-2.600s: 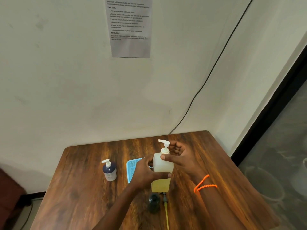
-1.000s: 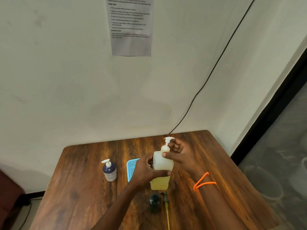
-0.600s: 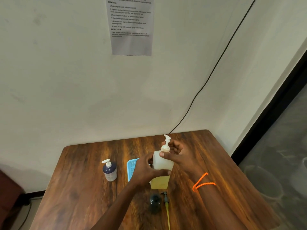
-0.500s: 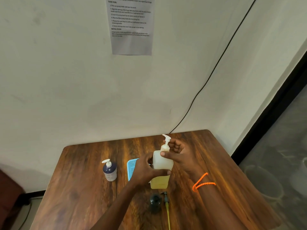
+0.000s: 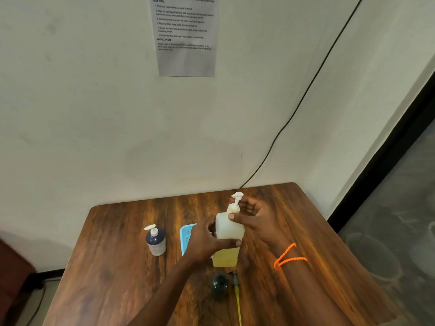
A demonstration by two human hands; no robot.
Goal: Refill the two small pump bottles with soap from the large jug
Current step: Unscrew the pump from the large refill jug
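Observation:
A translucent white bottle (image 5: 229, 228), its lower part full of yellow soap, stands upright on the wooden table (image 5: 113, 267). My left hand (image 5: 207, 243) grips its body from the left. My right hand (image 5: 256, 220) has its thumb on the bottle's shoulder and its fingers curled behind the collar of the white pump (image 5: 236, 201). A dark blue pump bottle (image 5: 155, 241) stands apart to the left. Close in front, a small dark bottle (image 5: 220, 284) stands beside a loose pump with a yellow tube (image 5: 236, 292).
A light blue basket (image 5: 186, 236) lies behind my left hand. The wall rises just past the table's far edge, with a printed sheet (image 5: 186, 36) and a black cable (image 5: 294, 114) on it. The table's right edge borders a dark glass partition.
The pump nozzle has turned from pointing left to pointing away as my right hand twists at the collar. The left hand keeps its hold on the bottle.

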